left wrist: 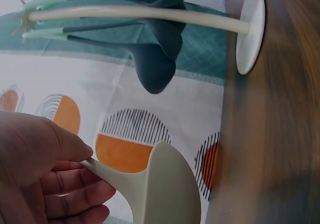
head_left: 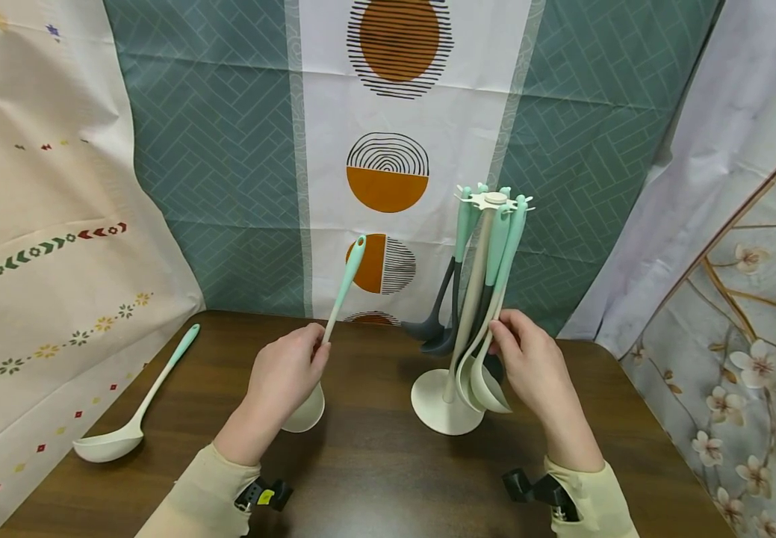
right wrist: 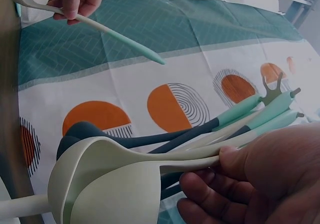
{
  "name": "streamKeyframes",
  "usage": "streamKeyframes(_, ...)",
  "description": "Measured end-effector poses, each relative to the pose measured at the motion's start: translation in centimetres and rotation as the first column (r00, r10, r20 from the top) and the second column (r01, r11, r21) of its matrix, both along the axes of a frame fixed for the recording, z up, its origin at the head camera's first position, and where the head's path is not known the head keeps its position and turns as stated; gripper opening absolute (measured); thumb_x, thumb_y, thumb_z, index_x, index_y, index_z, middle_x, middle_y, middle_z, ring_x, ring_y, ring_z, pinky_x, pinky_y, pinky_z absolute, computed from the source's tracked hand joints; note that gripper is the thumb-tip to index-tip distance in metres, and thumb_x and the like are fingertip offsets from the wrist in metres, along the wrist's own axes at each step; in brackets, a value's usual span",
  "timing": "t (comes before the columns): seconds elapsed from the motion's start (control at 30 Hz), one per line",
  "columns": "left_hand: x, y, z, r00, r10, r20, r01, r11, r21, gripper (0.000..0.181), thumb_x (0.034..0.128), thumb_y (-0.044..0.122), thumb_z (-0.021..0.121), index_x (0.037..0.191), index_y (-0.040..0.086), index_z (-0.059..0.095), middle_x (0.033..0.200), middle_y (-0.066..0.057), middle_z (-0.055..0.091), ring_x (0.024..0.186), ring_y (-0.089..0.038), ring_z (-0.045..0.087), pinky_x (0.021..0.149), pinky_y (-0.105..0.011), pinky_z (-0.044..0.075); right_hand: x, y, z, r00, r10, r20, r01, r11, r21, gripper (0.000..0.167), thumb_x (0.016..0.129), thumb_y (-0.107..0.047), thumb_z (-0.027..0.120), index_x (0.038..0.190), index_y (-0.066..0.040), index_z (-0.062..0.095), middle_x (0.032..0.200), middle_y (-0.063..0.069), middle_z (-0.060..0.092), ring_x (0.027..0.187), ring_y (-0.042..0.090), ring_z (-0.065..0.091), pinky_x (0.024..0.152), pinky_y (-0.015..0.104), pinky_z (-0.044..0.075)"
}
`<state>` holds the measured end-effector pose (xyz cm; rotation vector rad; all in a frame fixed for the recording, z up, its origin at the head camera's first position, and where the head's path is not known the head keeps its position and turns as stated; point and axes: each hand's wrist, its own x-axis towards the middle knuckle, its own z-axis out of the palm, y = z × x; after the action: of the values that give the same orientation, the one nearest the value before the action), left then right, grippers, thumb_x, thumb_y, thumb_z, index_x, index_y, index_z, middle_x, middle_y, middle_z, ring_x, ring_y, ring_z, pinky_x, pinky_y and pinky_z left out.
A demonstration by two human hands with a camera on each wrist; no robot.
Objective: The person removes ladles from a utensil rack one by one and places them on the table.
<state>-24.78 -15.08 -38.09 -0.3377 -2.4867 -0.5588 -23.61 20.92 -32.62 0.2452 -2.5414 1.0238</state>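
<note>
Ladle point(head_left: 108, 446), pale, mint-handled: lay near left on the desk point(head_left: 374, 478), bowl end nearest. Left hand point(head_left: 288, 373): pinched the pale shaft of a second utensil point(left wrist: 167, 186), mint grip uppermost. Right hand point(head_left: 530, 357): pinched the shaft of a pale hanging ladle point(head_left: 491, 387) at the right of the stand point(head_left: 429, 403). Held pieces looked light, stiff, possibly slippery; shaft or grip seemed the sound hold. Dark utensils point(head_left: 423, 329): hung on the stand's far side. Desk surface: showed brown wood grain. Room: teal-and-white cloth point(head_left: 206, 149) closed the far side, floral cloth point(head_left: 720, 411) the right.
</note>
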Motion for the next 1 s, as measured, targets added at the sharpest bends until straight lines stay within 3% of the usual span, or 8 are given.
streamKeyframes(0.47,-0.5,-3.3,-1.2,0.992,0.073,0.1,-0.07,0.997,-0.034,0.008,0.0995,0.01,0.079,0.096,0.009,0.071,0.072,0.002,0.061,0.058,-0.02,0.052,0.052,-0.041,0.045,0.0,-0.1,0.1,1.0,-0.001,0.005,0.001,1.0,-0.004,0.021,0.117,-0.025,0.059,0.122,-0.008,0.071,0.096,0.007,0.074,0.092,0.026,0.068,0.084,0.046,0.051)
streamKeyframes(1.0,-1.1,-6.3,-3.0,0.98,0.13,0.153,-0.119,0.99,-0.08,0.008,0.0998,0.01,0.078,0.1,0.004,0.072,0.077,-0.005,0.067,0.058,-0.023,0.057,0.052,-0.045,0.049,0.0,-0.2,0.1,1.0,0.004,0.004,-0.004,1.0,-0.002,0.022,0.117,-0.026,0.058,0.122,-0.008,0.07,0.095,0.006,0.074,0.093,0.026,0.068,0.084,0.046,0.051)
